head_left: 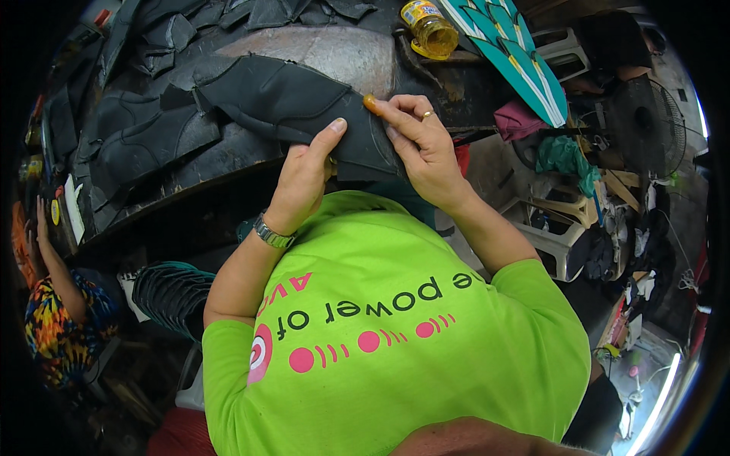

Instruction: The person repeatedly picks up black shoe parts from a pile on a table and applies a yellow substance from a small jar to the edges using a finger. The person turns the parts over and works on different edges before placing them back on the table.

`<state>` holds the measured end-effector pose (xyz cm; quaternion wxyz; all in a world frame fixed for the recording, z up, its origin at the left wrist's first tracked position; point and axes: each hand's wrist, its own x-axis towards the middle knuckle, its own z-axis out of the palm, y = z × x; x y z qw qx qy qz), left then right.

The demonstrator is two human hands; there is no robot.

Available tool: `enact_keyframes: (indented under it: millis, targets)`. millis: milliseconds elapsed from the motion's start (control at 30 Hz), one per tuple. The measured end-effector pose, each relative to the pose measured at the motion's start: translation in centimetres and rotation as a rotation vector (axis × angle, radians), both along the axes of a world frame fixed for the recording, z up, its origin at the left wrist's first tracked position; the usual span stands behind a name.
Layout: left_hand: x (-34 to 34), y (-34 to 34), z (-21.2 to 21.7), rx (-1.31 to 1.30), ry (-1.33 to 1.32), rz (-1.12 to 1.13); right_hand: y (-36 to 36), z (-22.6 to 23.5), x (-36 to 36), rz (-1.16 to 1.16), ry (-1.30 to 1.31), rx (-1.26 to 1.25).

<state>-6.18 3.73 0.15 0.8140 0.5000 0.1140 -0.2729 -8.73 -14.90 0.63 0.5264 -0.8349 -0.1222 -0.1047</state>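
Observation:
A black cut piece of shoe material (293,102) lies on the dark, worn work table (334,53). My left hand (304,173), with a metal watch on its wrist, grips the near edge of the piece, thumb pressed on top. My right hand (420,140), wearing a ring, pinches a small orange-tipped tool (369,102) and holds its tip against the right end of the same piece. Both forearms reach up out of a bright green shirt (395,334) that fills the lower middle of the view.
Several more black cut pieces (144,121) are piled on the table's left. A jar of yellow liquid (430,29) and teal striped sole pieces (525,61) lie at the back. A fan (646,114) and white plastic stool (559,243) stand right. Another person (61,319) sits far left.

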Motion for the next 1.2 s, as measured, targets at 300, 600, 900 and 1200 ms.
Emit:
enact_keyframes:
  millis: [300,600,900,1200]
  targets:
    - [0.8,0.8,-2.0,-0.097,-0.012,-0.015,-0.7,0.0,-0.4,0.118,-0.077,-0.106]
    - [0.9,0.6,-1.5,-0.255,-0.062,-0.011,-1.9,0.1,-0.6,0.209,-0.151,-0.085]
    - [1.4,0.5,-0.7,-0.24,-0.051,0.001,-3.3,-0.2,-0.1,0.21,-0.599,-0.338]
    - [2.1,0.1,-1.6,-0.176,-0.06,0.012,-3.9,-0.9,-1.4,0.077,-0.806,-0.657]
